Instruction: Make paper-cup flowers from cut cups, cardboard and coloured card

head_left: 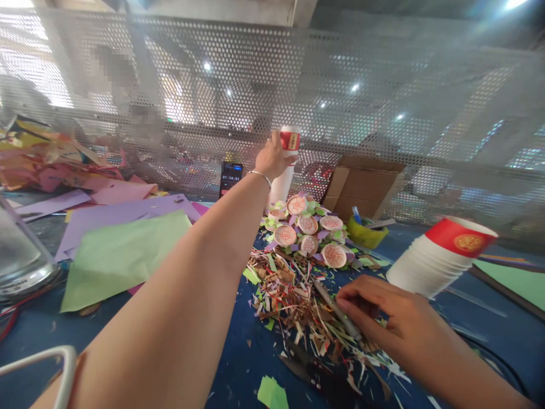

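Note:
My left hand (272,158) is stretched far forward, its fingers wrapped round a red-and-white paper cup (291,142). This cup is atop a white stack of cups (281,184). My right hand (383,312) is low over the paper scraps, thumb and index finger pinched together; anything between them is too small or hidden. A grey pen-like stick (336,312) lies just beside those fingertips. Between the hands sits a pile of small round paper pieces (308,225) with red line drawings and green and purple bits. Dark scissors (315,369) appear half buried under the scraps.
A tilted stack of paper cups (434,267) stands at right. Behind are a cardboard box (361,184) and a yellow-green container (367,233). Coloured paper sheets (123,250) cover the left side, near a phone (230,177). A perforated metal panel (238,85) closes off the back.

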`<state>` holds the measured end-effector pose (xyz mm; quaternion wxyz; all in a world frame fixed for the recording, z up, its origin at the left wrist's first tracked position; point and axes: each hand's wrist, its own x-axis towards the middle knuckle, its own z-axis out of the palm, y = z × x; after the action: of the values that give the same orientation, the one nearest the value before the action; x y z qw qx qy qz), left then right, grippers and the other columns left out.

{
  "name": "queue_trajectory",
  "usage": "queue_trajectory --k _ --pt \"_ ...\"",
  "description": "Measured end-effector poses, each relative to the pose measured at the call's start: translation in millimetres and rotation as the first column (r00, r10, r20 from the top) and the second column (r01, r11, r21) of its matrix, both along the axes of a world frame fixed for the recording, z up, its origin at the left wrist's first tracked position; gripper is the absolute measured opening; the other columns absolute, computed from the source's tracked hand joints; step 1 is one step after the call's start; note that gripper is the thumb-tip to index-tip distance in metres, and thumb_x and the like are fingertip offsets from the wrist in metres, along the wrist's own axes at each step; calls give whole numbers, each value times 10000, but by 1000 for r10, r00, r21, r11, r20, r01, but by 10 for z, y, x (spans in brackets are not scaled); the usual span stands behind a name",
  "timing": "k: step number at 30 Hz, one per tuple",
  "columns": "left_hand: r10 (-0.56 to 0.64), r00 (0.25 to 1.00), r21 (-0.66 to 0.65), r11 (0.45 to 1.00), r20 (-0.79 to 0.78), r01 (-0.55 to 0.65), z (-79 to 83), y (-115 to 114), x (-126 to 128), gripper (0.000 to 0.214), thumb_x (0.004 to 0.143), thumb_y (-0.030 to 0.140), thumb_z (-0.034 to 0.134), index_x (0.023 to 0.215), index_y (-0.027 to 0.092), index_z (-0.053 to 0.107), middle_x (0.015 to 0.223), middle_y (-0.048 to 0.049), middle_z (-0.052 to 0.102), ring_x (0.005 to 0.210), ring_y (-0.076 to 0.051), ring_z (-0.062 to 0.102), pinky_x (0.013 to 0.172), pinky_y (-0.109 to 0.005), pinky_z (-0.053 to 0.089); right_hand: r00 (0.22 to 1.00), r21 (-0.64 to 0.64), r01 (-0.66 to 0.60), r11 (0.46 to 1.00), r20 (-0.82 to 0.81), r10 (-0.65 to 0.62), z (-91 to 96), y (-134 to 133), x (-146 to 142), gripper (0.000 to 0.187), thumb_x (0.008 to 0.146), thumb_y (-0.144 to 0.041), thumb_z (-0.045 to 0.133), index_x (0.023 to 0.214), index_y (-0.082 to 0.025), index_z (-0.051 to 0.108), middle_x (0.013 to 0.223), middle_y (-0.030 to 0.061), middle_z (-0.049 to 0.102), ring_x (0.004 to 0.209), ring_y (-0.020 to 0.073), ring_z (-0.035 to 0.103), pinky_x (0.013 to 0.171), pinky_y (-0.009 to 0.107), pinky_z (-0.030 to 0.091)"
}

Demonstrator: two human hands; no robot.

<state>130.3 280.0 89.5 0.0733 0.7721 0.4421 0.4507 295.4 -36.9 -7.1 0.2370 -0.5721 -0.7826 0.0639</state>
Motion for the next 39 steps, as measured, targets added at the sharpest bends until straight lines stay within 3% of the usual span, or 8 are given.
queue_trajectory --k 10,16,22,27,33,37,39 --pt "11 1000 41 999 10 -12 -18 -4 33 729 896 291 714 1507 202 325 1483 -202 487 1358 -336 482 1109 -478 390 1000 -38 0 999 9 0 -2 -15 10 335 1019 -473 488 883 -255 703 830 38 690 719 178 653 621 285 524" --pt "40 999 25 999 -15 -40 -19 -3 37 714 927 312 690 1518 168 316 1425 -215 527 1307 -360 534 1076 -472 425 999 -62 -1 998 34 3 -8 -14 16 327 1022 -453 482 888 -249 700 835 37 690 728 178 648 617 284 507" --pt "70 997 70 995 -13 -69 48 -72 20 770 959 307 632 1590 162 215 1531 -219 419 1290 -366 548 1035 -445 450 1000 -86 9 996 24 -7 -12 8 -1 327 1025 -454 479 890 -250 696 824 30 687 723 175 641 656 297 509" --pt "75 997 103 992 4 -76 66 -58 24 746 976 323 593 1602 181 212 1529 -198 419 1341 -353 509 1025 -433 460 1000 -126 19 992 18 -17 2 7 -6 340 1015 -475 482 909 -244 709 874 47 701 759 183 655 673 308 517" --pt "-7 984 142 990 179 -19 57 -13 11 759 934 324 651 1564 195 249 1566 -141 436 1378 -258 453 1094 -391 426 1000 -111 1 994 8 0 19 13 -7 359 1004 -481 481 894 -230 713 876 59 703 764 190 663 658 315 508" --pt "-37 947 195 980 319 -27 191 -57 -53 785 950 362 617 1586 271 167 1621 -42 382 1411 -201 394 1120 -360 400 1000 -114 -5 994 12 6 11 11 -10 344 1008 -465 477 897 -236 708 868 47 701 745 182 655 647 309 497" --pt "-15 915 173 983 403 -60 294 -98 -104 824 939 432 631 1590 366 129 1628 34 369 1412 -195 362 1116 -375 394 1000 -127 -5 992 22 8 -2 12 -8 341 1008 -466 477 893 -238 703 863 41 699 726 177 647 626 304 485"
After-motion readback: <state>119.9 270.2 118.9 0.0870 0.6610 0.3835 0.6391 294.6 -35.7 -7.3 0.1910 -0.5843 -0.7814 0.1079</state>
